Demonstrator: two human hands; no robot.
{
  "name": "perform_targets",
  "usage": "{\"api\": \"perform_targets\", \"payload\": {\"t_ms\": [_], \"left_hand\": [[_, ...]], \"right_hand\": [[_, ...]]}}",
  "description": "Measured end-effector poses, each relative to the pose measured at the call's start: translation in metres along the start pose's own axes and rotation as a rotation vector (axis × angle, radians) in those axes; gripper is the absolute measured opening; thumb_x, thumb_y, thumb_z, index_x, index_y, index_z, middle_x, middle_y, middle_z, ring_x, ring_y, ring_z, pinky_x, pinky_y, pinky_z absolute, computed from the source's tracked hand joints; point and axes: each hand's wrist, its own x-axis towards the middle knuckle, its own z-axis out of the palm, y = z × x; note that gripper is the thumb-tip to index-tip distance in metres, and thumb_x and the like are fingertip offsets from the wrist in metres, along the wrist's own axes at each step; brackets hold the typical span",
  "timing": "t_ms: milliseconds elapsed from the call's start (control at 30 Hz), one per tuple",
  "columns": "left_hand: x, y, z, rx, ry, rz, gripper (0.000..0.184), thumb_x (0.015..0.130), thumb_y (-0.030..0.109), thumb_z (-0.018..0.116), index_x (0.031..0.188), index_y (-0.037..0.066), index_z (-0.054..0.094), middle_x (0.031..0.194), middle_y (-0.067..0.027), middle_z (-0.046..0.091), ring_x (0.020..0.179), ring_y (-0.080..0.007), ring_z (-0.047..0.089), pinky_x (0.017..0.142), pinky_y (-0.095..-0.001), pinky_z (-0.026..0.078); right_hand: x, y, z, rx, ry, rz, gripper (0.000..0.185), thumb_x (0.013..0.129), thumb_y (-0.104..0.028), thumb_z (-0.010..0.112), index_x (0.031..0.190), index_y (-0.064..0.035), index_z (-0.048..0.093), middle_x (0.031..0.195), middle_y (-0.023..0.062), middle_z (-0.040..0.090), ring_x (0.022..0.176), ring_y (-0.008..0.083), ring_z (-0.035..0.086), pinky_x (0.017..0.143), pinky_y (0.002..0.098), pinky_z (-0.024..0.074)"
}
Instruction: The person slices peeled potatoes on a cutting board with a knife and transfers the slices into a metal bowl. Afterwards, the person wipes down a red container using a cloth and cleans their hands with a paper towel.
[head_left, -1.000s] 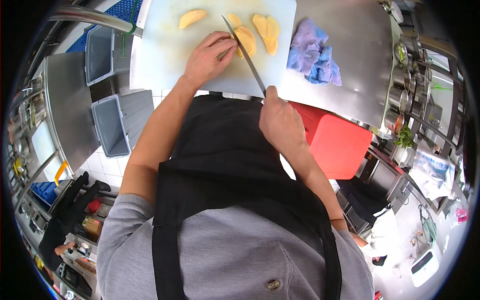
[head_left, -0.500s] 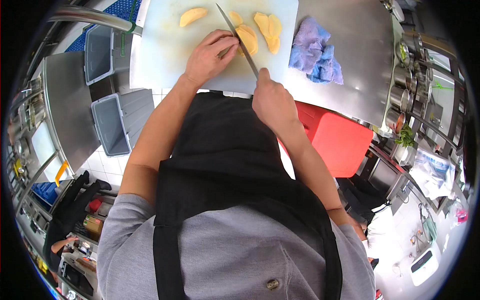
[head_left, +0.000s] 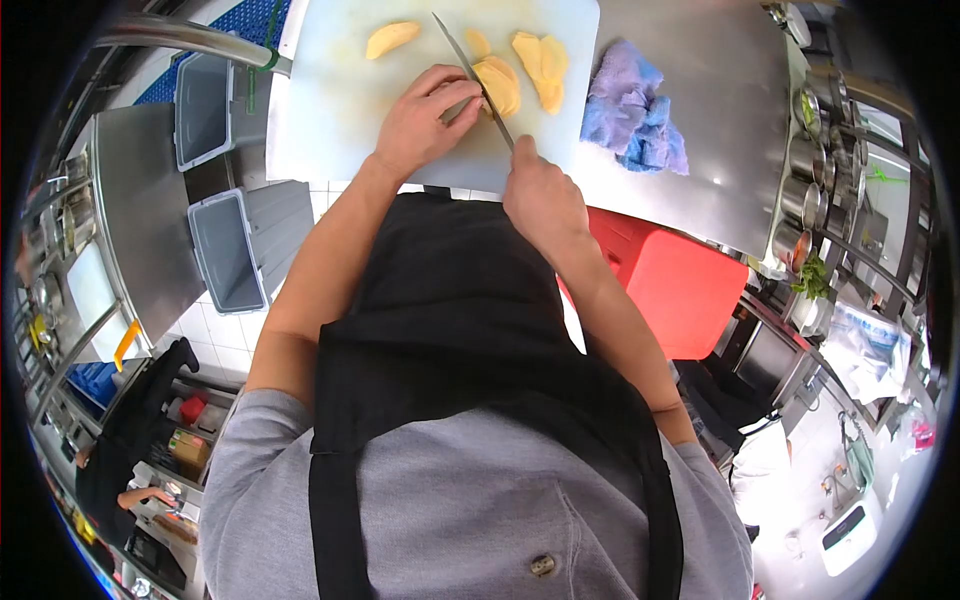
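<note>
My right hand (head_left: 547,205) is closed round the handle of a kitchen knife (head_left: 462,58), its long blade slanting up and to the left over a white cutting board (head_left: 330,120). Close against the blade's left side, my left hand (head_left: 428,122) has its fingers curled and pressed together on a peeled yellow vegetable, mostly hidden beneath them. Overlapping yellow vegetable slices (head_left: 503,88) lie just right of the blade. More slices (head_left: 545,68) rest farther right, and a single curved piece (head_left: 392,40) sits toward the back left.
A crumpled purple-blue cloth (head_left: 635,110) lies right of the board on the steel counter (head_left: 725,130). Below the counter is a red bin lid (head_left: 680,290). Grey bins (head_left: 232,250) stand at left. Other people (head_left: 125,430) are at lower left and right (head_left: 755,460).
The view has shifted slightly. The knife blade sits a little lower against the slices, and the left fingers remain beside it. The person at lower left has moved an arm.
</note>
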Motion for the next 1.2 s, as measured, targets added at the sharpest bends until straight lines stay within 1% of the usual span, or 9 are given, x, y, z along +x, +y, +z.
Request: {"api": "perform_targets", "payload": {"t_ms": [267,367,433,567,667,733,833,1067,1200], "left_hand": [[-0.002,-0.002,0.000,-0.020,-0.005,-0.012,0.015,0.088,0.011,0.078,0.103,0.011,0.075,0.107,-0.0066,0.070,0.092,-0.0249,0.069,0.077,-0.0348,0.057],[-0.002,-0.001,0.000,-0.011,-0.010,-0.013,0.016,0.087,0.010,0.078,0.103,0.010,0.075,0.106,-0.0066,0.071,0.094,-0.0248,0.070,0.079,-0.0346,0.057],[0.000,-0.002,-0.001,0.003,-0.007,-0.005,0.016,0.087,0.010,0.078,0.103,0.010,0.075,0.106,-0.0065,0.072,0.095,-0.0248,0.070,0.079,-0.0345,0.058],[-0.001,-0.001,0.001,-0.017,0.008,-0.017,0.013,0.088,0.012,0.077,0.100,0.010,0.074,0.104,-0.0053,0.072,0.096,-0.0250,0.069,0.080,-0.0346,0.058],[-0.001,0.000,0.000,-0.003,0.018,-0.010,0.013,0.088,0.012,0.077,0.100,0.009,0.074,0.104,-0.0053,0.072,0.096,-0.0249,0.069,0.080,-0.0347,0.057],[-0.002,0.000,0.000,0.013,0.028,-0.002,0.013,0.087,0.011,0.077,0.100,0.009,0.074,0.103,-0.0053,0.072,0.096,-0.0248,0.069,0.080,-0.0347,0.057],[-0.001,0.000,-0.001,0.005,0.023,-0.008,0.013,0.087,0.012,0.077,0.099,0.009,0.074,0.103,-0.0048,0.071,0.095,-0.0246,0.069,0.080,-0.0349,0.057],[0.000,0.001,0.001,-0.006,0.022,-0.013,0.012,0.087,0.013,0.077,0.098,0.010,0.073,0.104,-0.0042,0.070,0.096,-0.0245,0.068,0.080,-0.0356,0.057],[-0.001,0.002,-0.003,-0.043,-0.030,-0.076,0.016,0.088,0.014,0.077,0.103,0.010,0.071,0.107,-0.0049,0.068,0.098,-0.0262,0.067,0.083,-0.0374,0.057]], "right_hand": [[-0.041,0.032,0.020,0.120,-0.019,0.074,0.018,0.102,-0.015,0.051,0.110,-0.0004,0.045,0.077,0.0317,0.068,0.075,0.0519,0.068,0.069,0.0616,0.0540],[-0.036,0.024,0.015,0.149,0.072,-0.003,0.017,0.102,-0.014,0.052,0.109,0.0005,0.045,0.077,0.0312,0.068,0.074,0.0505,0.069,0.067,0.0596,0.0545],[-0.033,0.013,0.002,0.031,0.078,-0.055,0.029,0.093,-0.005,0.053,0.119,0.0072,0.047,0.082,0.0251,0.070,0.070,0.0433,0.072,0.065,0.0506,0.0606],[-0.047,0.005,-0.014,-0.028,0.034,-0.033,0.031,0.091,-0.004,0.054,0.119,0.0072,0.048,0.082,0.0233,0.069,0.069,0.0414,0.073,0.064,0.0489,0.0611],[-0.052,0.005,-0.014,-0.041,0.045,-0.046,0.029,0.091,-0.004,0.053,0.117,0.0067,0.048,0.082,0.0231,0.069,0.069,0.0410,0.073,0.063,0.0489,0.0612],[-0.053,0.006,-0.011,0.015,0.098,-0.037,0.014,0.100,-0.010,0.052,0.105,0.0023,0.047,0.075,0.0271,0.069,0.070,0.0466,0.070,0.060,0.0537,0.0577],[-0.052,0.008,-0.009,0.024,0.118,-0.047,0.014,0.100,-0.010,0.052,0.104,0.0015,0.046,0.074,0.0276,0.068,0.070,0.0466,0.070,0.060,0.0547,0.0571],[-0.046,0.015,-0.010,0.132,0.096,-0.002,0.017,0.101,-0.012,0.053,0.107,0.0020,0.046,0.075,0.0291,0.067,0.072,0.0496,0.069,0.065,0.0583,0.0553],[-0.044,0.015,-0.001,0.066,0.021,0.019,0.017,0.098,-0.010,0.053,0.108,0.0034,0.049,0.081,0.0278,0.070,0.075,0.0466,0.072,0.068,0.0547,0.0590]]}}
